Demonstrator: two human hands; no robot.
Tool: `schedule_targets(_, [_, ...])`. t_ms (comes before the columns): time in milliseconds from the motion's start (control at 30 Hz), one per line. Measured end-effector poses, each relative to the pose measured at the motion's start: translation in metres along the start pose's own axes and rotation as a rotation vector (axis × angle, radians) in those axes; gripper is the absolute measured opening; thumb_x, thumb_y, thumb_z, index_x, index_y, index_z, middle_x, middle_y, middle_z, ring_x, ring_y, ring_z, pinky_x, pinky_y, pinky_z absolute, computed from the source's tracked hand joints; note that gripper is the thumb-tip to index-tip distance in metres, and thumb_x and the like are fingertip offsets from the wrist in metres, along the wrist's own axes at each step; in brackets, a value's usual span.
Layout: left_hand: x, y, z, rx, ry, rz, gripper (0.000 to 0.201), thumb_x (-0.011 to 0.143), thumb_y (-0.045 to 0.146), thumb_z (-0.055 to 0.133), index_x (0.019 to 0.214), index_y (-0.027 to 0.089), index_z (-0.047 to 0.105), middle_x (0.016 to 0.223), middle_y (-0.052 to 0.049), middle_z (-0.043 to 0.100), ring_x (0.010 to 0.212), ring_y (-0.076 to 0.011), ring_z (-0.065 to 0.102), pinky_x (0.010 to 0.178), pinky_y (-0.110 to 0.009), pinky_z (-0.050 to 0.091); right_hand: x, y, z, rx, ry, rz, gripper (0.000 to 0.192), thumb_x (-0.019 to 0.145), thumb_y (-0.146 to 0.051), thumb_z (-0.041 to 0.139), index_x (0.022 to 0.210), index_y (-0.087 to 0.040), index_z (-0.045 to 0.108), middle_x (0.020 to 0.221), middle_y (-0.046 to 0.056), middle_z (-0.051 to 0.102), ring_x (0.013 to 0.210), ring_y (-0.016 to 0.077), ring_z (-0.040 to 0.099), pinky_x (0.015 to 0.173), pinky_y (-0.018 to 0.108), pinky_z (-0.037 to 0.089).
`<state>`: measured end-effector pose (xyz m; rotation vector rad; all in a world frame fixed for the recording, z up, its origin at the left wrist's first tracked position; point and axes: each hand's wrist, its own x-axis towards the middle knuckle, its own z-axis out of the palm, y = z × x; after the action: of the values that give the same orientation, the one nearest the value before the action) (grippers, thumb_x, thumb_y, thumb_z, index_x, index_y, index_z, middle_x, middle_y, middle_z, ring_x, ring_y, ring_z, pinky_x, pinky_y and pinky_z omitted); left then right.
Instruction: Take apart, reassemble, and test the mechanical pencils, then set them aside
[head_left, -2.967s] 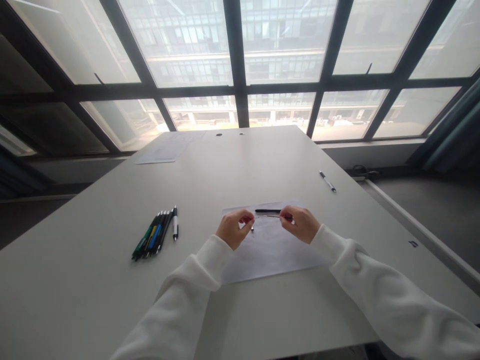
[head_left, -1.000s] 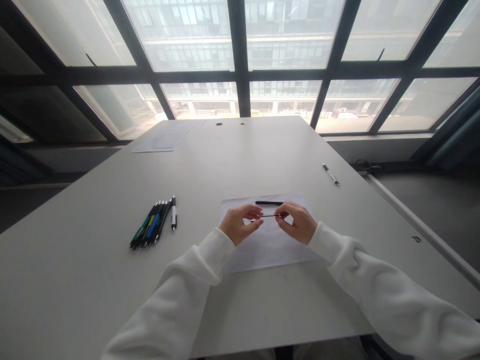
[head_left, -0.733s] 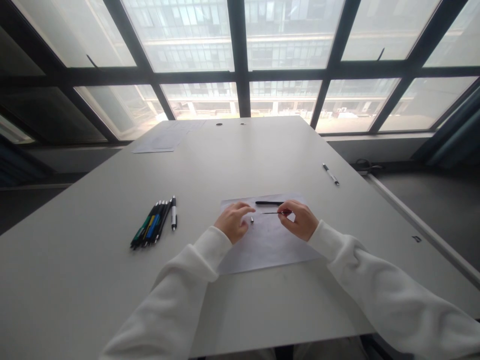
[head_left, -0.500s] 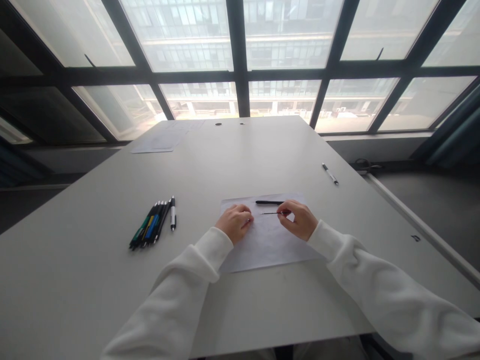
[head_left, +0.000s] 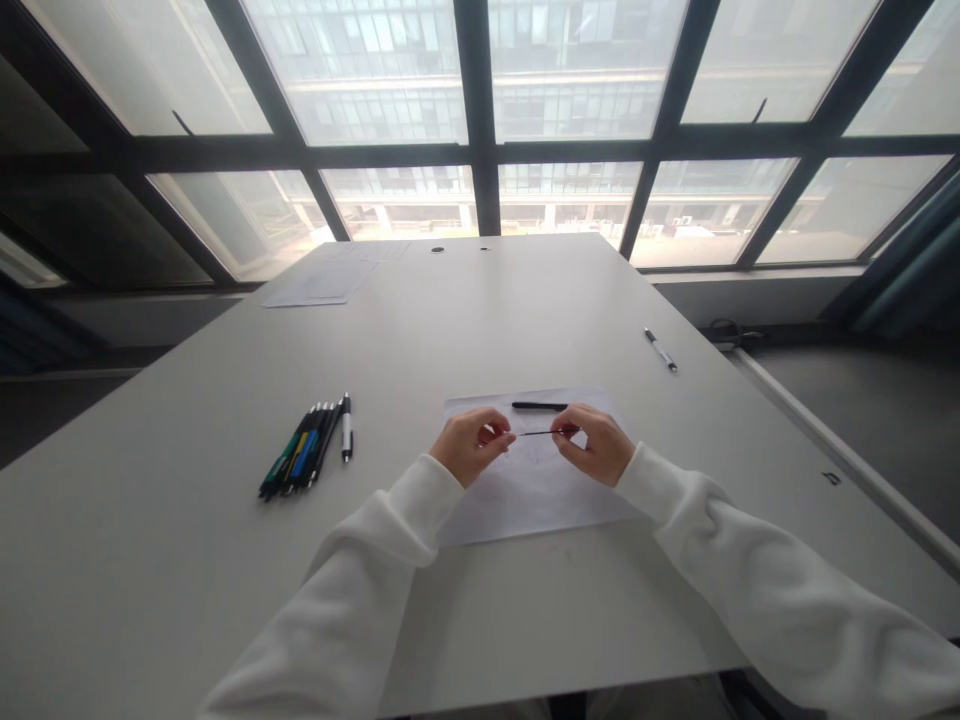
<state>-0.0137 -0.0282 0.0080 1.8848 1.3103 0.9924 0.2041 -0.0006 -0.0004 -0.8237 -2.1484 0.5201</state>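
While both hands hover over the sheet of paper (head_left: 525,490), the left hand (head_left: 469,447) and right hand (head_left: 598,443) each pinch one end of a thin pen refill (head_left: 537,433), fingers closed on it. Just beyond lies a black pen barrel (head_left: 538,406). Farther left sits a cluster of pens (head_left: 306,453); far right, a lone pen (head_left: 661,349).

Left hand (head_left: 471,446) and right hand (head_left: 596,443) pinch, fingertips facing inward.

My one head camera looked forward and down, close over the table (head_left: 480,320), facing the windows (head_left: 480,110).
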Motion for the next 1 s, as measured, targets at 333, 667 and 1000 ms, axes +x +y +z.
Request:
schedule_targets(333, [0.0005, -0.0039, -0.0020, -0.251, 0.066, -0.152, 0.018, 0.065, 0.027, 0.068, 0.076, 0.012, 0.065, 0.070, -0.006, 0.067, 0.064, -0.0158, 0.063, 0.060, -0.025, 0.050, -0.0006, -0.0008, 0.0014, 0.009, 0.004, -0.007, 0.009, 0.072, -0.012, 0.051, 0.076, -0.018, 0.056, 0.069, 0.002, 0.057, 0.065, 0.0130, 0.053, 0.066, 0.027, 0.045])
schedule_targets(667, [0.0055, -0.0056, -0.0058, -0.472, 0.073, -0.286, 0.022, 0.058, 0.022, 0.071, 0.076, 0.012, 0.065, 0.065, -0.002, 0.066, 0.063, -0.0143, 0.062, 0.062, -0.026, 0.049, -0.0002, 0.0017, 0.0014, -0.008, 0.011, -0.013, 0.009, 0.072, -0.012, 0.051, 0.076, -0.018, 0.057, 0.068, 0.002, 0.058, 0.064, 0.0132, 0.053, 0.066, 0.028, 0.045])
schedule_targets(1000, [0.0037, -0.0049, -0.0023, -0.481, 0.036, -0.280, 0.020, 0.058, 0.020, 0.071, 0.076, 0.013, 0.065, 0.070, -0.004, 0.067, 0.068, -0.0149, 0.062, 0.067, -0.027, 0.049, 0.0012, -0.0025, -0.0004, -0.001, 0.018, -0.007, 0.008, 0.073, -0.013, 0.051, 0.077, -0.018, 0.056, 0.069, 0.002, 0.057, 0.065, 0.0130, 0.054, 0.066, 0.027, 0.045])
